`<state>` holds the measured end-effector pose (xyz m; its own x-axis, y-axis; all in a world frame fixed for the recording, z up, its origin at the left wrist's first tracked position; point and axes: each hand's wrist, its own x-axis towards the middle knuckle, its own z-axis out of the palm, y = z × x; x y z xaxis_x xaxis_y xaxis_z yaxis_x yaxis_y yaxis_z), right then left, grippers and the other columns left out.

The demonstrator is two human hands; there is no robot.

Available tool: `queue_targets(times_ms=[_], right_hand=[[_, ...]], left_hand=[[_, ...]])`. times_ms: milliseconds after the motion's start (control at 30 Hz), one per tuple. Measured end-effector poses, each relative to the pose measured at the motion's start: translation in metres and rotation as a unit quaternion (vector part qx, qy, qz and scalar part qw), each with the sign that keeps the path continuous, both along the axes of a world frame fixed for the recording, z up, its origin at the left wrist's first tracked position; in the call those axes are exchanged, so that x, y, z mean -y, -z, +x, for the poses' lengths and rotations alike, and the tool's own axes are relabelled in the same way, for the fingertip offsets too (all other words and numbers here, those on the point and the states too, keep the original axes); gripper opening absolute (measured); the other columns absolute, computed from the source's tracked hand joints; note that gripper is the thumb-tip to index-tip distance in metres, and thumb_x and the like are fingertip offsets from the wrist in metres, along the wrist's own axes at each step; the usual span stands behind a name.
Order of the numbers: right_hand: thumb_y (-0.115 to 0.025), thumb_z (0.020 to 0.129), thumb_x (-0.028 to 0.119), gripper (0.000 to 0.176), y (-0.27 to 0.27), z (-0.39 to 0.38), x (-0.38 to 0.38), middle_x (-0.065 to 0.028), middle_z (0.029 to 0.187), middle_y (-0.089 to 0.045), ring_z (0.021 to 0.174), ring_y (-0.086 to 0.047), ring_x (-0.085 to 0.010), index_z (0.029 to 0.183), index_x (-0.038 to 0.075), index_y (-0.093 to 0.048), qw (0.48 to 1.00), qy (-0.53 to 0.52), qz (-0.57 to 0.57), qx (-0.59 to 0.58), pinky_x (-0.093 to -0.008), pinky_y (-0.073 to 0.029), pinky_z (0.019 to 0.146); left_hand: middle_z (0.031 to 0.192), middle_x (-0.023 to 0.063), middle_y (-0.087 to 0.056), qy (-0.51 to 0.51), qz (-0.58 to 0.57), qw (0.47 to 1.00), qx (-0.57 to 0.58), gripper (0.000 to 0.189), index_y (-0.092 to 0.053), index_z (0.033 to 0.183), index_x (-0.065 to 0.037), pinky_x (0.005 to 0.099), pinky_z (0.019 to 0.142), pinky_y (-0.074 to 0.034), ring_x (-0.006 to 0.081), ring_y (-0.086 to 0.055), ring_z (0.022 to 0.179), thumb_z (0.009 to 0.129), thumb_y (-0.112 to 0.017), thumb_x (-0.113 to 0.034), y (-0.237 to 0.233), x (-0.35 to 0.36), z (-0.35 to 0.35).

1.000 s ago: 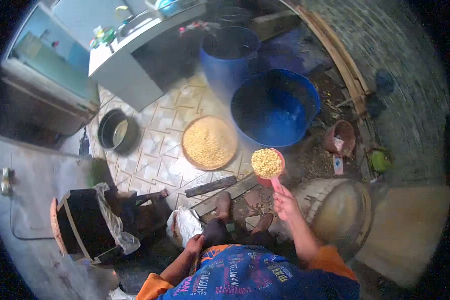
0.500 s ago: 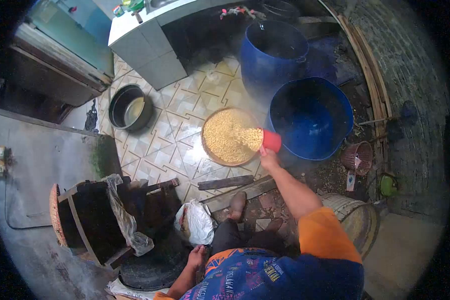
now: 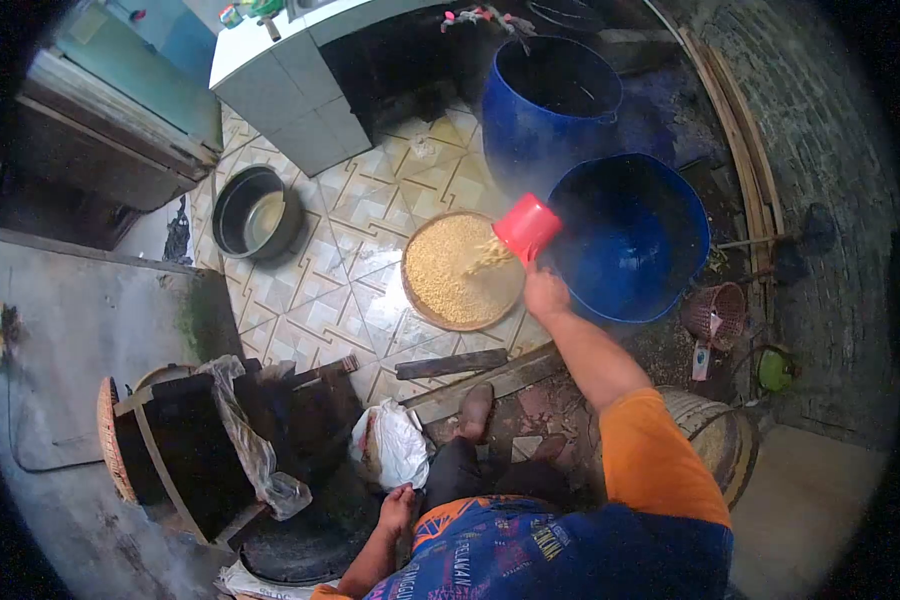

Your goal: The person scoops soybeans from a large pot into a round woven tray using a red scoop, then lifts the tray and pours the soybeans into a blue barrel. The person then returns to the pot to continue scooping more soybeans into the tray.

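My right hand (image 3: 547, 294) grips the handle of a red plastic dipper (image 3: 528, 224), tipped to the left. Pale yellow beans (image 3: 488, 256) fall from its mouth into a round shallow tray (image 3: 463, 327) on the floor, which holds a broad layer of the same beans (image 3: 448, 280). My left hand (image 3: 397, 508) hangs low beside my leg with curled fingers, close to a white plastic sack (image 3: 394, 448). Whether anything is inside those fingers is hidden.
Right of the tray stands a wide blue tub (image 3: 625, 255), with a tall blue barrel (image 3: 550, 125) behind it. A dark basin (image 3: 245, 222) sits at left on the tiles. Wooden planks (image 3: 450, 364) lie before my feet; a woven basket (image 3: 715, 312) stands at right.
My right hand has raised the dipper and tipped it further over. The stream of beans is thinner, and fewer beans show in the dipper. My left hand has barely moved.
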<state>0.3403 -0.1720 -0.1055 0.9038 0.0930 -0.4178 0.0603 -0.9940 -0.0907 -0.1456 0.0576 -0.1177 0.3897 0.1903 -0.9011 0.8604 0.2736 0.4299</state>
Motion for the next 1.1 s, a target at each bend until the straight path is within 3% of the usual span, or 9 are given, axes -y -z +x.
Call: queue_targets(times_ms=[267,433,500,533,633,700,867,967,1100], right_hand=[[-0.042,0.081,0.008,0.044,-0.051,-0.003,0.018,-0.0172,0.100,-0.049,0.077,-0.061,-0.0323,0.123,0.013,-0.031,0.997,0.010,-0.004,0.072,-0.0414,-0.051,0.063],[-0.045,0.078,0.003,0.052,-0.042,-0.028,0.057,-0.0175,0.101,-0.046,0.076,-0.060,-0.0336,0.126,0.016,-0.029,0.990,0.061,0.046,0.117,-0.0411,-0.050,0.063],[-0.048,0.074,-0.003,0.057,-0.042,-0.054,0.077,-0.0134,0.096,-0.046,0.070,-0.059,-0.0274,0.125,0.016,-0.029,0.927,0.043,0.226,0.297,-0.0375,-0.048,0.060],[-0.048,0.074,-0.003,0.057,-0.039,-0.065,0.089,-0.0134,0.096,-0.046,0.070,-0.059,-0.0274,0.125,0.016,-0.029,0.926,0.050,0.225,0.300,-0.0375,-0.048,0.060],[-0.050,0.072,-0.007,0.061,-0.039,-0.106,0.135,-0.0052,0.088,-0.044,0.062,-0.051,-0.0145,0.125,0.016,-0.030,0.797,0.138,0.544,0.222,-0.0285,-0.043,0.051],[-0.051,0.074,-0.004,0.057,-0.086,-0.144,0.168,0.0007,0.083,-0.042,0.056,-0.040,-0.0065,0.124,0.015,-0.031,0.595,0.373,0.712,0.018,-0.0192,-0.036,0.047],[-0.049,0.076,-0.005,0.054,-0.104,-0.226,0.267,0.0036,0.082,-0.040,0.064,-0.038,-0.0031,0.125,0.010,-0.032,0.570,0.416,0.672,0.225,-0.0152,-0.032,0.052],[-0.047,0.077,-0.007,0.051,-0.109,-0.275,0.330,-0.0027,0.098,-0.046,0.084,-0.045,-0.0120,0.124,0.007,-0.035,0.613,0.438,0.553,0.357,-0.0227,-0.038,0.077],[-0.048,0.079,-0.001,0.046,-0.093,-0.353,0.403,-0.0070,0.109,-0.048,0.097,-0.045,-0.0147,0.123,0.005,-0.036,0.549,0.585,0.465,0.375,-0.0254,-0.035,0.085]], left_hand=[[0.075,-0.0015,-0.051,-0.031,-0.052,0.998,0.003,0.029,-0.054,0.106,-0.002,0.0215,0.057,-0.038,0.0076,-0.046,0.065,0.089,-0.048,-0.025,0.006,0.005,0.006],[0.086,0.0055,-0.056,0.005,-0.029,0.999,-0.031,0.033,-0.051,0.111,-0.002,0.0285,0.067,-0.043,0.0150,-0.053,0.075,0.088,-0.050,-0.027,0.007,0.012,0.010],[0.088,0.0067,-0.057,0.037,-0.009,0.999,-0.020,0.035,-0.051,0.111,-0.002,0.0290,0.068,-0.043,0.0158,-0.053,0.077,0.088,-0.050,-0.029,0.005,0.017,0.014],[0.090,0.0080,-0.057,0.063,0.011,0.998,-0.011,0.038,-0.050,0.112,-0.002,0.0295,0.070,-0.043,0.0165,-0.054,0.078,0.087,-0.051,-0.031,0.004,0.021,0.016],[0.094,0.0096,-0.057,0.094,0.028,0.994,-0.037,0.042,-0.049,0.114,-0.001,0.0309,0.072,-0.043,0.0184,-0.055,0.082,0.087,-0.050,-0.033,-0.012,0.036,0.034],[0.096,0.0099,-0.057,0.127,0.027,0.991,-0.030,0.045,-0.048,0.116,-0.002,0.0318,0.073,-0.043,0.0192,-0.055,0.084,0.087,-0.049,-0.035,-0.012,0.043,0.041],[0.099,0.0089,-0.056,0.235,0.045,0.970,-0.031,0.046,-0.046,0.120,-0.001,0.0278,0.071,-0.042,0.0172,-0.054,0.081,0.088,-0.046,-0.034,-0.020,0.074,0.061],[0.098,0.0090,-0.058,0.303,0.046,0.952,-0.019,0.048,-0.044,0.121,-0.001,0.0273,0.066,-0.042,0.0174,-0.055,0.083,0.088,-0.045,-0.035,-0.019,0.093,0.067],[0.100,0.0090,-0.058,0.355,0.037,0.934,-0.011,0.046,-0.045,0.120,-0.003,0.0275,0.066,-0.042,0.0176,-0.056,0.085,0.088,-0.044,-0.036,-0.020,0.121,0.075]])
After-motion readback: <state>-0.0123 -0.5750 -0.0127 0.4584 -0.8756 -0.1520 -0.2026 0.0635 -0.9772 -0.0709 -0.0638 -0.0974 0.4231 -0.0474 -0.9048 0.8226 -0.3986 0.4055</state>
